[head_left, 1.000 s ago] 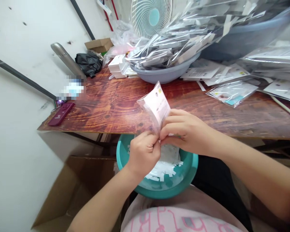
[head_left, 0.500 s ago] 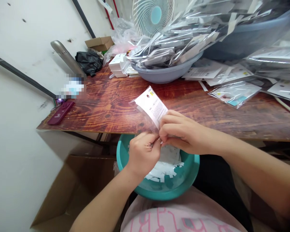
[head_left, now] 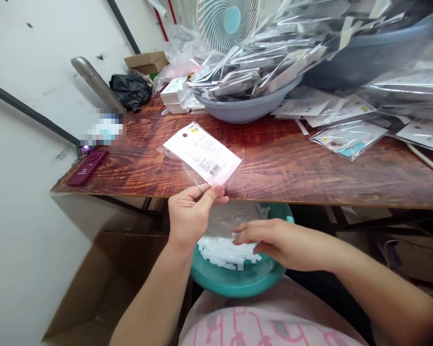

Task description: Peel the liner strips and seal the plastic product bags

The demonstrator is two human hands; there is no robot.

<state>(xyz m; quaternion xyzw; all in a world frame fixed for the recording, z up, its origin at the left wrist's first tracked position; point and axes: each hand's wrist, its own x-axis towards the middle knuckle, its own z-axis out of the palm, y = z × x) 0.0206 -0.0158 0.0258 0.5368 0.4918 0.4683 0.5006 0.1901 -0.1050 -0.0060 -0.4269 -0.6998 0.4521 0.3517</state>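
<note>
"Starting with the biggest, where's the desk (head_left: 140,161)?"

"Right across the view. It carries the grey bowl (head_left: 234,111) of shiny bags (head_left: 238,81) toward its back edge, perhaps to give the hands room."

"And the green basin (head_left: 238,290)?"

"Partly beneath the desk's front edge, probably for easy reach."

"Hands?"

"The left hand (head_left: 191,211) is closed, thumb pressed on curled fingers, pinching the packet (head_left: 204,154) by its near corner. Gripping only there likely leaves the printed face uncovered. The right hand (head_left: 274,240) is loosely curled over the basin."

"So the packet lies where?"

"Just beyond the left fingertips, above the desk's front edge and pointing toward the back; resting or hovering, I can't tell. It's apart from the right fingers."

"Anything smaller?"

"White strips (head_left: 225,254), heaped in the basin. Something white shows at the right fingertips; whether it's held, I can't tell."
</note>
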